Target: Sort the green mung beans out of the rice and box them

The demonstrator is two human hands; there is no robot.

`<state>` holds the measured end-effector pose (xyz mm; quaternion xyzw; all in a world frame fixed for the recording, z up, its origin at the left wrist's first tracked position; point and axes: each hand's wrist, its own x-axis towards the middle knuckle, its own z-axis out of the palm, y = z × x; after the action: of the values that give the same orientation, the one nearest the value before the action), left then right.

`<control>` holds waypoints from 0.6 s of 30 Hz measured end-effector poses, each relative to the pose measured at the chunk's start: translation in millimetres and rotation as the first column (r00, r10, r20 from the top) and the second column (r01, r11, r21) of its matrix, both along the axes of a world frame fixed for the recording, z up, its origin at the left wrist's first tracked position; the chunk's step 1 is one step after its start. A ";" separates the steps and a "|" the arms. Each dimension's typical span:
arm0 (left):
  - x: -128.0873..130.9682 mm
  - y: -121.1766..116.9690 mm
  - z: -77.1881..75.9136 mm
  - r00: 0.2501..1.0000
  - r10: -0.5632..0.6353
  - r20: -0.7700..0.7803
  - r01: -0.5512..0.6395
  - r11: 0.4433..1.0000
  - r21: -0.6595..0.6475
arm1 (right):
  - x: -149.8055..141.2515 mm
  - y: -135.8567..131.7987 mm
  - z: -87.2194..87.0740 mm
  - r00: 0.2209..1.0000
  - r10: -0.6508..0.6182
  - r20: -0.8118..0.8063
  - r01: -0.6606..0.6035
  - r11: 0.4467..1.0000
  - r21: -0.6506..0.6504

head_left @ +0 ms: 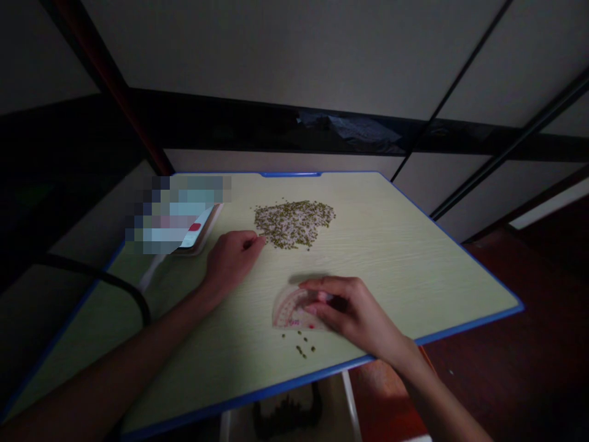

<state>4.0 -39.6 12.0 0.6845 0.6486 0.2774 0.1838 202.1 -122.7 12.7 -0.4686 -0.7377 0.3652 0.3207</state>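
A heap of small green beans [294, 223] lies in the middle of a pale yellow-green table [414, 264] with a blue edge. My left hand [230, 258] rests on the table with its fingers curled and the fingertips pinched together at the left rim of the heap. My right hand [350, 310] lies with its fingers pressed flat on a clear semicircular protractor [289, 310] nearer to me. A few loose beans [301, 347] sit just in front of the protractor.
A white object with a red mark [197, 230] lies at the table's far left beside a blurred patch. A dark cable [115, 285] curves over the left side. Pale wall panels with dark frames stand behind; reddish floor shows at the right.
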 end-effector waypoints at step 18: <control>1.4 -1.6 4.5 1.000 -0.007 0.003 0.007 1.000 0.008 | -2.1 -21.3 3.2 0.990 0.140 0.035 -0.140 0.990 0.006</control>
<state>5.4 -41.2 16.5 0.6872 0.6446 0.2806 0.1830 199.9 -144.0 16.0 -0.4205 -0.7758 0.3755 0.2836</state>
